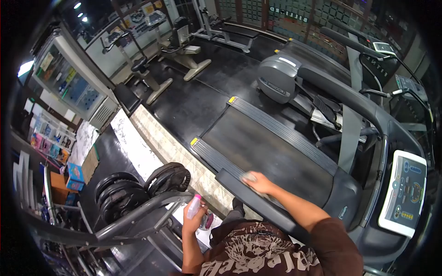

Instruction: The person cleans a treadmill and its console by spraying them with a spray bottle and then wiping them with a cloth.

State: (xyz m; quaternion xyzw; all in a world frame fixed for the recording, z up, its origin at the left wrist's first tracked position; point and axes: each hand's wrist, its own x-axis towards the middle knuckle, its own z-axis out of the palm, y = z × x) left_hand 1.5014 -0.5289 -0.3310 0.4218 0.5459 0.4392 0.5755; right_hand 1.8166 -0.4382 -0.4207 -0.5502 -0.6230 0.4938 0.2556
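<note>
A translucent bottle with a pink top is held in my left hand, its fingers wrapped round the body. That hand is low in front of me, beside a grey metal bar. My right hand reaches forward and is closed on a crumpled light cloth. The cloth lies against the dark handrail of the treadmill, on the side nearest me. Beyond the rail is the treadmill's black belt. Its console with a white frame stands at the right.
Black weight plates hang on a rack at my left. An elliptical machine stands past the treadmill. Exercise bikes and a glass-door fridge are farther off. A pale floor ledge runs along the treadmill's end.
</note>
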